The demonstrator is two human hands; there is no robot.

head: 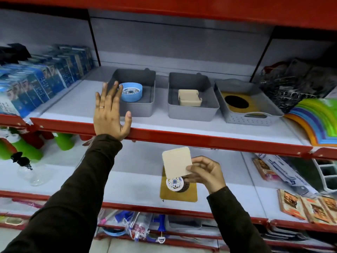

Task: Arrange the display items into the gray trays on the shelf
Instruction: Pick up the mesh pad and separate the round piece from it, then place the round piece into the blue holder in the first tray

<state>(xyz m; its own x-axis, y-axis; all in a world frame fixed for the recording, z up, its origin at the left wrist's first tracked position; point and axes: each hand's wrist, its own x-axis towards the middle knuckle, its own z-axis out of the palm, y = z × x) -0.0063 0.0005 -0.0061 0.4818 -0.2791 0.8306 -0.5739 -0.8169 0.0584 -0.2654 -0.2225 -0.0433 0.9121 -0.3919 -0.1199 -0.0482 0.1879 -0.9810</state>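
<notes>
Three gray trays stand in a row on the upper shelf. The left tray (141, 111) holds a blue round holder (131, 92). In the middle tray (191, 111) sits a cream square holder (190, 97). The right tray (253, 120) carries a gold board with a dark disc (236, 101). My left hand (109, 114) is raised flat, fingers spread, in front of the left tray's near corner. My right hand (206, 173) pinches a cream square coaster (176, 162) above the lower shelf. Under it a round patterned coaster (174, 183) rests on a gold board (178, 195).
Blue boxes (45, 77) fill the upper shelf's left. A dark wire basket (295, 88) and rainbow-coloured sheets (317, 121) lie right of the trays. The lower shelf has green objects (27, 148), a clear bottle (34, 174) and framed items (310, 205). Red shelf edges (200, 139) jut forward.
</notes>
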